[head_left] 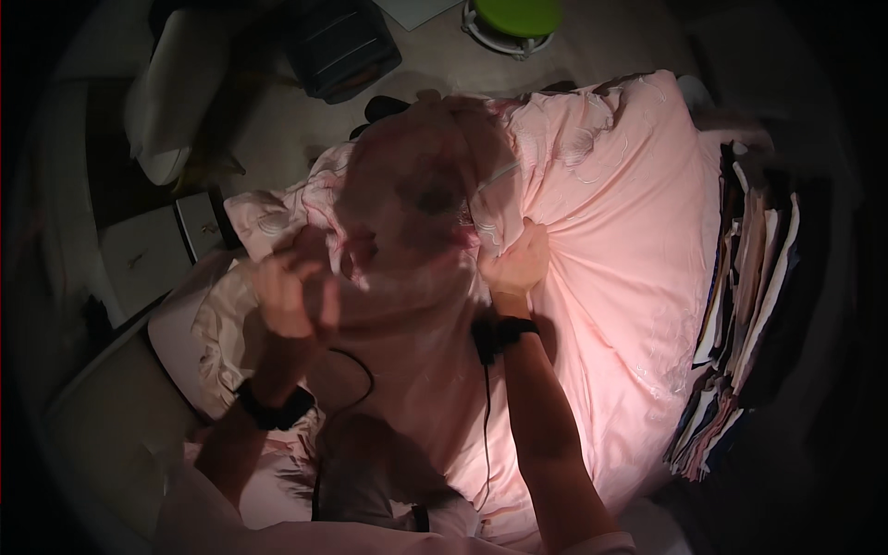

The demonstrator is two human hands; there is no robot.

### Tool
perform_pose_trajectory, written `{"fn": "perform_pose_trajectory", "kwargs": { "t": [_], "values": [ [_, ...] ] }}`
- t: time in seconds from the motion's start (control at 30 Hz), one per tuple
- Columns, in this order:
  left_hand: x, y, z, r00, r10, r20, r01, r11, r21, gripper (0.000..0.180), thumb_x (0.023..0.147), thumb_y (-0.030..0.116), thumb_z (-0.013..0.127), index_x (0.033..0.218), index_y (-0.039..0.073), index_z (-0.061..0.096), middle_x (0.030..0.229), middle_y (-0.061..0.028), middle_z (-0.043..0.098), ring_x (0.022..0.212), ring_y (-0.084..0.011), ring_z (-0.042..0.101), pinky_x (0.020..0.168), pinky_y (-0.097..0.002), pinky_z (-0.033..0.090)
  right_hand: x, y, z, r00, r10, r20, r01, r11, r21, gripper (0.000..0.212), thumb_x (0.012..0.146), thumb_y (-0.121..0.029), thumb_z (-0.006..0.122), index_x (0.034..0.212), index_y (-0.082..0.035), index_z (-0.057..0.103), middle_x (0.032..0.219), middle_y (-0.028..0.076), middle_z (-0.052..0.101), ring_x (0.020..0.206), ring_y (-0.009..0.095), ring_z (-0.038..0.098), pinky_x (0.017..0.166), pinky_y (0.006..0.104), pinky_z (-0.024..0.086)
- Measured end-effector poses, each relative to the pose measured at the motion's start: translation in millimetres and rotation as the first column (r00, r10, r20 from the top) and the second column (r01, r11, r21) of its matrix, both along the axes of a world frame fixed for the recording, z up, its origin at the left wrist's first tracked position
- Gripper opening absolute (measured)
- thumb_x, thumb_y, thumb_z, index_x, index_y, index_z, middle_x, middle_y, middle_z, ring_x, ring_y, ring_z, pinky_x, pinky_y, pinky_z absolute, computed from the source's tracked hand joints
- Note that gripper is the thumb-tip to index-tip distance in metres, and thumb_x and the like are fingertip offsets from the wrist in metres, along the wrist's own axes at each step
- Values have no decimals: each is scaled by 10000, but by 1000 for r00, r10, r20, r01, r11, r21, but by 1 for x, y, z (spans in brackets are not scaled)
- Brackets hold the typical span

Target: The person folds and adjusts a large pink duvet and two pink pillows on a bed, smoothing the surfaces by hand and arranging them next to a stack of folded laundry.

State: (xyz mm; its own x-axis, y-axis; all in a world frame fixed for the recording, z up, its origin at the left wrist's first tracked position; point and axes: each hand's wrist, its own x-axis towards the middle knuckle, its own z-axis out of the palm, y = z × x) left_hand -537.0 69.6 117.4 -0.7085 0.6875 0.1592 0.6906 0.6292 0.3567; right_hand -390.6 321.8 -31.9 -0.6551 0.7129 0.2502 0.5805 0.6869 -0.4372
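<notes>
A large pink duvet with pale stitched patterns is spread before me. My right hand is closed on a bunch of its cloth near the middle, and creases fan out from the grip to the right. My left hand hovers over the left part, blurred by motion. Its thumb stands apart from the curled fingers, and nothing shows between them. Both wrists wear black bands; a thin cable hangs from the right one. A dark shadow covers the duvet's far middle, hiding detail there.
Hanging clothes line the right side. Crumpled cream cloth lies at the left. Beyond the duvet stand a dark bin-like box, a green round-seat stool and a pale chair. White drawers are at far left.
</notes>
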Motion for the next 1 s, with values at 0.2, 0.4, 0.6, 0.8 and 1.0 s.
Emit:
{"fn": "perform_pose_trajectory", "kwargs": {
  "t": [0.2,0.4,0.6,0.8,1.0],
  "values": [
    [80,-1,-108,999,39,-9,-40,917,-398,701,873,463,625,1455,104,468,1480,-218,404,1395,-387,345,1118,-618,235,-8,-5,-13,997,61,-46,-60,998,36,582,662,-432,753,1023,-16,567,880,157,531,803,376,553,690,452,457],
    [80,19,-135,996,94,-12,-94,979,-180,740,841,471,658,1462,117,466,1505,-155,408,1428,-364,309,1134,-639,184,-2,1,-14,999,24,31,-27,995,97,555,714,-442,738,1022,-18,555,881,164,531,816,377,561,688,457,459],
    [84,14,-136,993,110,42,-95,956,-278,733,829,437,685,1440,90,475,1500,-154,395,1415,-368,319,1136,-615,206,-9,-7,-1,998,54,18,-55,995,85,519,750,-407,720,1024,3,557,881,175,538,818,391,565,702,460,472],
    [25,25,-81,926,-233,297,277,954,-113,661,840,254,685,1423,43,456,1426,-189,436,1350,-351,396,1040,-487,385,10,-4,-1,990,-70,125,91,982,-167,516,772,-388,720,1042,18,554,903,227,546,848,449,560,717,502,464],
    [-146,96,-37,603,-191,774,377,924,-65,396,915,276,619,1233,41,593,1105,-106,532,1078,-270,505,886,-362,453,-2,-13,4,962,-94,256,155,962,-226,525,774,-391,716,1057,20,554,896,237,538,853,459,553,712,520,456]
  ]
}}
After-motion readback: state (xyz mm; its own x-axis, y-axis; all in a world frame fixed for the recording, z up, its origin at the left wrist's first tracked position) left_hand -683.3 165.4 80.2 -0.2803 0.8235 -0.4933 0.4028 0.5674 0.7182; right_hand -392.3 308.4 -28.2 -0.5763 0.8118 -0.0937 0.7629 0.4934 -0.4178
